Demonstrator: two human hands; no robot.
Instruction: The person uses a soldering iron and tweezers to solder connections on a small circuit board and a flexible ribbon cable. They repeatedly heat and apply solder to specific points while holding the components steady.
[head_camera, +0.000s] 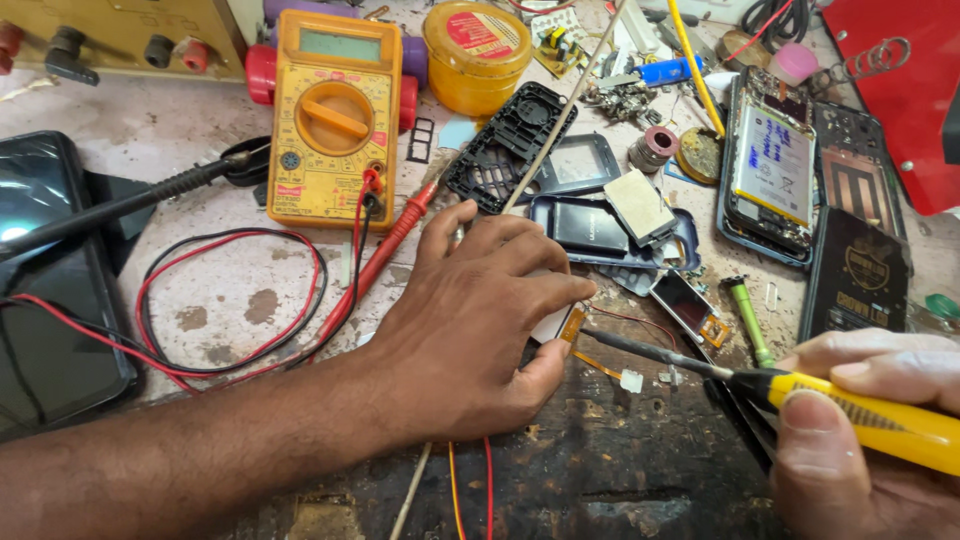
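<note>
Small white display part (553, 322) with an orange flex strip at its edge lies pinned on the dark worn bench (600, 470) under the fingertips of the left hand (470, 320), which presses down flat on it and hides most of it. Just right of that grip, the thin metal tip of a yellow-handled tool (870, 415) touches the flex strip; the right hand (850, 440) is closed firmly around the handle. Beyond the left fingers lie a dark phone shell (590, 225) and a black keypad frame (510, 145). Farther right of the tool rests an opened phone with its battery (772, 165) showing. Behind the left wrist stands a yellow multimeter (335, 115) with red and black leads (230, 300).
</note>
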